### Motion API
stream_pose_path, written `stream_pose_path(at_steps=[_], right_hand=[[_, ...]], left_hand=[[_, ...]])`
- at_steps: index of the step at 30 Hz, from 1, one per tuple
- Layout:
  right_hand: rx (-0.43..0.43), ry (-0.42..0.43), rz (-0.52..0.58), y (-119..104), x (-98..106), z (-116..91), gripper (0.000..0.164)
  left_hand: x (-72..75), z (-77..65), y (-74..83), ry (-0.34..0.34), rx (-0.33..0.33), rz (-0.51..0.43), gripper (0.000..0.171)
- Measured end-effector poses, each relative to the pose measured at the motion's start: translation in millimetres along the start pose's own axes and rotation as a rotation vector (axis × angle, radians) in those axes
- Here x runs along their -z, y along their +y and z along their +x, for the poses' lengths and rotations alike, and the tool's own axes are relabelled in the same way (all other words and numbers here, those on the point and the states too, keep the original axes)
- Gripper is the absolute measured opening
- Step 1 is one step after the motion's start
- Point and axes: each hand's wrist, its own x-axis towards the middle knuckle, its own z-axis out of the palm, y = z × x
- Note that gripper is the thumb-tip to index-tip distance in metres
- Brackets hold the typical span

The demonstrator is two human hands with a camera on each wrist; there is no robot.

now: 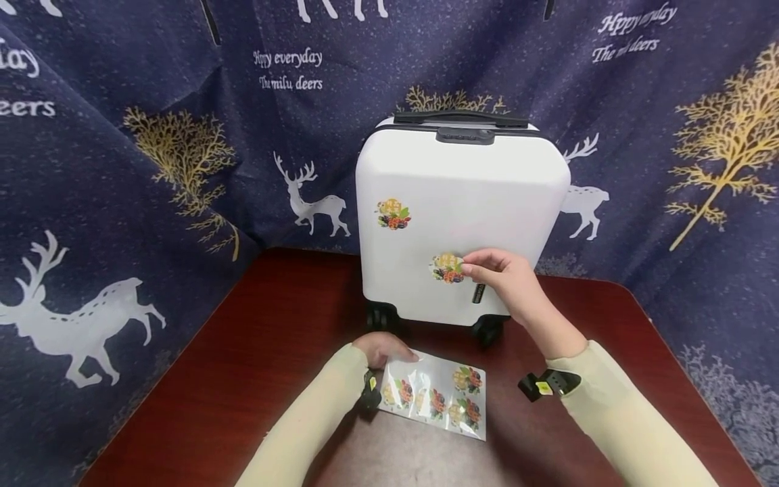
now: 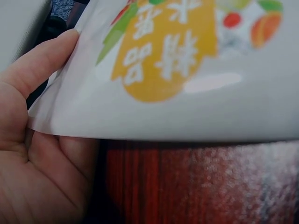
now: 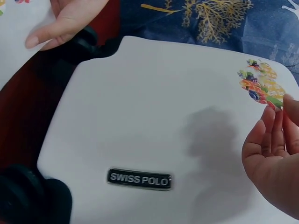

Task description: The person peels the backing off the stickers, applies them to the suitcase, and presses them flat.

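Observation:
A white suitcase (image 1: 462,203) stands upright with a fruit sticker (image 1: 394,215) on the upper left of its front. My right hand (image 1: 508,279) pinches a second fruit sticker (image 1: 446,268) by its edge between thumb and fingers. The hand's shadow falls apart from it in the right wrist view, so the sticker looks held off the case. Down at the table, my left hand (image 1: 382,348) grips the left edge of a glossy sticker sheet (image 1: 429,370), thumb on top and fingers beneath. Several fruit stickers are on that sheet, seen close in the left wrist view.
A dark red table (image 1: 292,325) carries the suitcase on black wheels (image 1: 487,329). A "SWISS POLO" badge (image 3: 139,179) sits low on the case front. Behind hangs a dark blue cloth (image 1: 328,135) printed with deer and golden trees.

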Motion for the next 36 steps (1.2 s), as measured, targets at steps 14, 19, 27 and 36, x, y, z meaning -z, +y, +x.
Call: stream_pose_path(at_steps=[14,19,27,36], right_hand=[[0.036,0.043,0.1,-15,-5,6,0.009],[0.043,0.081,0.087,-21,-4,9,0.019],[0.065,0.143,0.086,-30,-6,17,0.023],[0.058,0.182,0.024,-41,-3,20,0.005]], left_hand=[[-0.6,2.9,-3.8,-0.023,0.018,0.02,0.028],[-1.3,5.9,-4.9,-0.007,0.023,0.019,0.028],[-0.4,4.9,-1.7,0.003,0.026,0.044,0.027],[1.0,6.0,1.6,-0.011,0.034,0.056,0.027]])
